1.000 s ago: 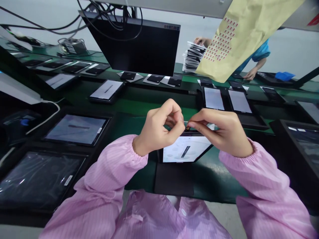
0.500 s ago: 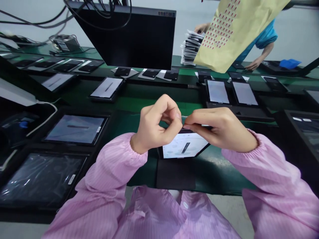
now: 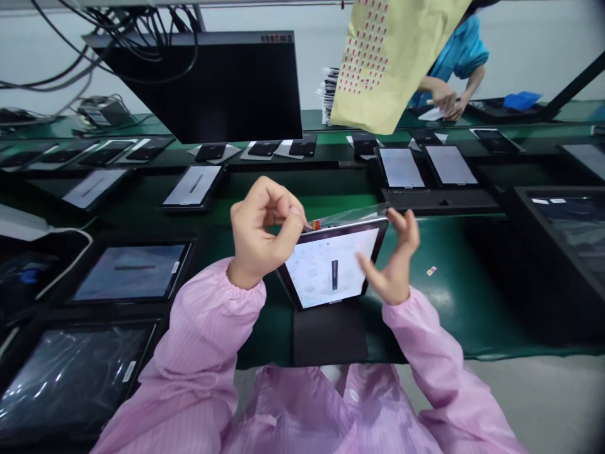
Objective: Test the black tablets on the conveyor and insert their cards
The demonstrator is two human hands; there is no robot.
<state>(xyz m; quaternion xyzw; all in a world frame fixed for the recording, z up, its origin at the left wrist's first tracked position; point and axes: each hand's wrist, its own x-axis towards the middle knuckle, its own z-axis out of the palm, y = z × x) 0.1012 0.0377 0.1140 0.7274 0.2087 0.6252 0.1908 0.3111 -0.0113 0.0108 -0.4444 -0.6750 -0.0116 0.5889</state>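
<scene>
A lit tablet [image 3: 312, 277] stands tilted on its lower edge, screen towards me, on the green mat. Along its top edge a clear film [image 3: 352, 216] rises, with a small red and yellow tab [image 3: 316, 224] near the left end. At the top left corner my left hand [image 3: 267, 230] is closed in a pinch on the film's end. My right hand [image 3: 394, 265] is open at the tablet's right edge, its thumb blurred before the screen and its fingers by the top right corner. A dark flat piece [image 3: 328, 337] lies below the tablet.
A small coloured sticker [image 3: 432, 271] lies on the mat. Trays with tablets [image 3: 132, 271] are at my left, and a dark tray [image 3: 567, 233] at right. A monitor [image 3: 203, 88] and yellow sheet [image 3: 378, 69] hang ahead. A co-worker's hands [image 3: 447, 101] hold something white beyond.
My right hand has gone from a pinch at the top edge to open at the tablet's right side. The film now shows above the top edge. My left hand stays pinched.
</scene>
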